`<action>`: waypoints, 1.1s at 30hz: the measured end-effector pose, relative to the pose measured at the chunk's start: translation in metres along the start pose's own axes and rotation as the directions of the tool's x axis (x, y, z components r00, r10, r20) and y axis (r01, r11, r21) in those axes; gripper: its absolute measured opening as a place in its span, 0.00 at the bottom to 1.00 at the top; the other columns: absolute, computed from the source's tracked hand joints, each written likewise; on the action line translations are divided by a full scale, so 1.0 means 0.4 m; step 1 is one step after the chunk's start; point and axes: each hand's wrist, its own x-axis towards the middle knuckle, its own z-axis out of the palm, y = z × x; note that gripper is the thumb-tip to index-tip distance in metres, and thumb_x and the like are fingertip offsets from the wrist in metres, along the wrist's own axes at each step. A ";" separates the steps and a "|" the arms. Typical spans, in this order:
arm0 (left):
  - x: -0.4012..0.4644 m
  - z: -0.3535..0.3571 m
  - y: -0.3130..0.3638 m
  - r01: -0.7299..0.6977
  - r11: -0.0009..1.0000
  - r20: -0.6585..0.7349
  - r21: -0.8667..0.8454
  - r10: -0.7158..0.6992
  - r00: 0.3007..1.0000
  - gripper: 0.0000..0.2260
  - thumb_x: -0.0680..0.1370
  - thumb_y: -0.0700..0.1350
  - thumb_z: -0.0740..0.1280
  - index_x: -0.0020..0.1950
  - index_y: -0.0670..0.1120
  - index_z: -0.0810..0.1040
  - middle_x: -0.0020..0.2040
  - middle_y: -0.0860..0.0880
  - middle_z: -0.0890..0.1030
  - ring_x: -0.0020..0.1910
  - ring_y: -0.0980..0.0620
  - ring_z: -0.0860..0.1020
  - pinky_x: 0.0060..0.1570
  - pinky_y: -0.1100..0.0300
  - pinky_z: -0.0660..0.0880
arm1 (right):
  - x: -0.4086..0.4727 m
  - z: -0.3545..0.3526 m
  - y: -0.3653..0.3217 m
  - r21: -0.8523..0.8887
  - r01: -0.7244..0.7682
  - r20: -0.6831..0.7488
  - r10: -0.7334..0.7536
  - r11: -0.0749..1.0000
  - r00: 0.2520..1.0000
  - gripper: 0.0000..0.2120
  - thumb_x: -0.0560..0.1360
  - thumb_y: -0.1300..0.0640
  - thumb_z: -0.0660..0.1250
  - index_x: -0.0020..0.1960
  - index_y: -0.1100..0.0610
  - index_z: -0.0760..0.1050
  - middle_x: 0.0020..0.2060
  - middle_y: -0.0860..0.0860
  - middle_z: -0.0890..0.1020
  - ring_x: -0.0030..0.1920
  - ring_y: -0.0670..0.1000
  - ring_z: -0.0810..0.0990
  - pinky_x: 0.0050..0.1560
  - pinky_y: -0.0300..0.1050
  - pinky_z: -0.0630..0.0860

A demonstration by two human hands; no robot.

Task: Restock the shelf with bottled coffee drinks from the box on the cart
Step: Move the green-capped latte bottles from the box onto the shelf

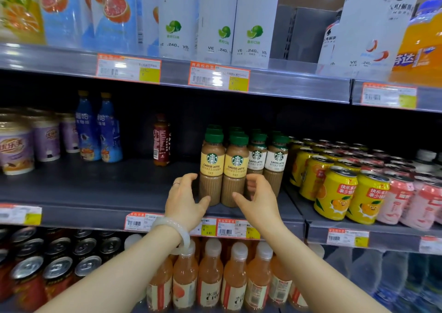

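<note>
On the middle shelf [107, 193], near its front edge, stand the bottled coffee drinks in four files: two front bottles with yellow labels reading Cheese Latte [211, 167] and two with white labels reading Caffe Latte [275, 162] just to their right. Green caps show behind each front bottle, perhaps two or three deep, though the dark back of the shelf makes the count unsure. The left hand [185, 196] hovers at the left flank of the yellow-label pair, fingers loosely curved and spread, thumb near the base of the leftmost bottle; whether it touches cannot be told. The right hand [259, 199] is likewise curved and holding nothing, with its fingers reaching in between the yellow-label and white-label bottles. The two hands bracket the Cheese Latte pair, apart from each other. A pale bangle [178, 232] circles the left wrist (a thin ring sits on one finger of that hand).

Left of the coffee there is a bare stretch of shelf, then one dark red bottle [162, 140] standing alone, two blue bottles [99, 131] side by side, and three purple cups [35, 140] at the far left. Right of the coffee, yellow cans [334, 190] and pink cans [406, 200] crowd the neighbouring bay in rows. On the shelf above stand tall white cartons [215, 21] with lime pictures. Below, peach-coloured bottles [210, 277] with white caps sit under the forearms, beside dark cans [55, 260]. Orange-bordered price tags [218, 77] line the shelf edges.
</note>
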 end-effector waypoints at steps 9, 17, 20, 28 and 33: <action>-0.172 -0.115 -0.037 -0.081 0.875 0.177 0.478 -0.005 0.984 0.22 0.75 0.46 0.64 0.68 0.48 0.65 0.67 0.48 0.67 0.66 0.47 0.66 0.63 0.52 0.69 | -0.167 0.071 -0.102 -0.279 0.364 0.403 -0.235 0.889 0.885 0.22 0.75 0.56 0.65 0.66 0.55 0.65 0.62 0.53 0.70 0.63 0.53 0.69 0.60 0.45 0.68; -0.507 -0.345 -0.307 0.192 0.562 0.154 0.804 -0.510 0.846 0.19 0.74 0.45 0.66 0.63 0.43 0.67 0.62 0.43 0.68 0.63 0.41 0.67 0.57 0.48 0.71 | -0.446 0.354 -0.179 -0.201 0.635 0.818 -0.228 0.746 0.528 0.21 0.74 0.53 0.66 0.64 0.57 0.65 0.58 0.56 0.70 0.60 0.58 0.71 0.52 0.48 0.72; -0.657 -0.482 -0.401 0.374 0.447 0.003 0.813 -0.646 0.764 0.18 0.76 0.44 0.65 0.64 0.43 0.67 0.63 0.41 0.71 0.63 0.40 0.71 0.59 0.49 0.70 | -0.578 0.468 -0.240 -0.066 0.706 0.891 -0.277 0.705 0.360 0.20 0.74 0.53 0.65 0.63 0.57 0.66 0.59 0.55 0.71 0.61 0.58 0.71 0.55 0.50 0.73; -1.072 -0.865 -0.571 0.707 0.058 -0.307 0.704 -0.874 0.377 0.18 0.74 0.42 0.66 0.62 0.42 0.70 0.62 0.41 0.71 0.63 0.40 0.71 0.59 0.49 0.72 | -0.905 0.691 -0.483 0.242 0.772 0.918 -0.396 0.588 0.014 0.22 0.74 0.51 0.66 0.64 0.58 0.65 0.61 0.57 0.70 0.64 0.58 0.69 0.58 0.48 0.68; -1.302 -0.992 -0.668 0.815 -0.076 -0.384 0.575 -0.904 0.187 0.18 0.75 0.43 0.64 0.64 0.44 0.69 0.62 0.43 0.70 0.64 0.43 0.69 0.60 0.51 0.71 | -1.095 0.842 -0.625 0.327 0.744 0.923 -0.364 0.582 -0.121 0.22 0.75 0.52 0.65 0.65 0.58 0.66 0.62 0.57 0.71 0.63 0.59 0.71 0.60 0.50 0.71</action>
